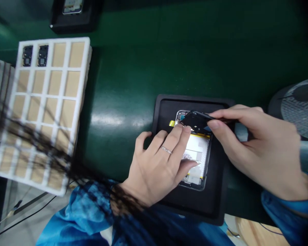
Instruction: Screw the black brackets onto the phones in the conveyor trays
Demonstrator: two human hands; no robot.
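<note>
An open smartphone body (195,150) with a yellow-edged battery and white labels lies face up in a black rubber mat (192,104). My left hand (156,160), wearing a thin ring, rests its fingertips on the battery and upper phone frame, pressing down with nothing gripped. My right hand (259,147) pinches a black plastic phone part (196,121) between thumb and forefinger, holding it over the phone's top end. That part hides the top of the phone. Two similar black parts (27,55) sit in the white foam tray (79,68).
The foam tray has several tan-lined compartments and stands at the left on a green work surface (154,68). A black holder (74,17) sits at the top edge. A grey mesh object (300,109) stands at the right. Dark strands of hair cross the left of the view.
</note>
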